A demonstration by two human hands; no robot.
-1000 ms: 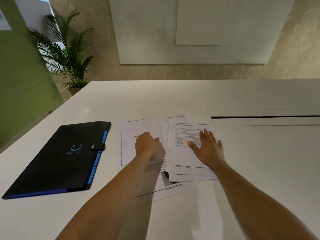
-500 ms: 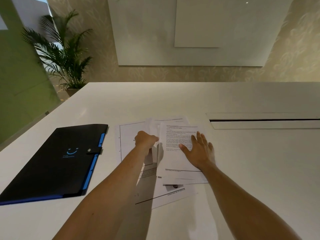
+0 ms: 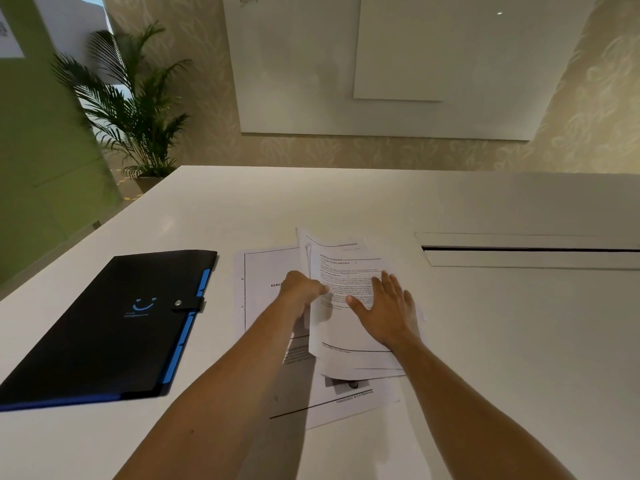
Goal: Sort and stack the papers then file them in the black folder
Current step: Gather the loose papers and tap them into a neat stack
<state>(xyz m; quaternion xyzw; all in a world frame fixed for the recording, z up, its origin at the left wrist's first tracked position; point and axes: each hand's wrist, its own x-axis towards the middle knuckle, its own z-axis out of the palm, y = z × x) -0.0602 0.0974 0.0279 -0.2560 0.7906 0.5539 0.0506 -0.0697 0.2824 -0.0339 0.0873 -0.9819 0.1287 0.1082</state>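
Note:
Several printed white papers (image 3: 346,327) lie in a loose, overlapping pile on the white table (image 3: 519,341) in front of me. My left hand (image 3: 301,287) pinches the left edge of the top sheets, and that edge curls up off the pile. My right hand (image 3: 388,306) lies flat with spread fingers on the top text page. One bordered sheet (image 3: 263,271) sticks out to the left, another (image 3: 346,400) lies turned around at the near end. The black folder (image 3: 114,323) with blue tabs lies closed to the left, its snap strap fastened.
A long cable slot with a raised flap (image 3: 530,251) cuts across the table at the right. A potted palm (image 3: 135,109) stands on the floor beyond the table's far left corner. White panels hang on the wall behind.
My right hand has slid the top text page leftward over the pile. My left hand has taken hold of the sheets' left edge, which now lifts and curls up.

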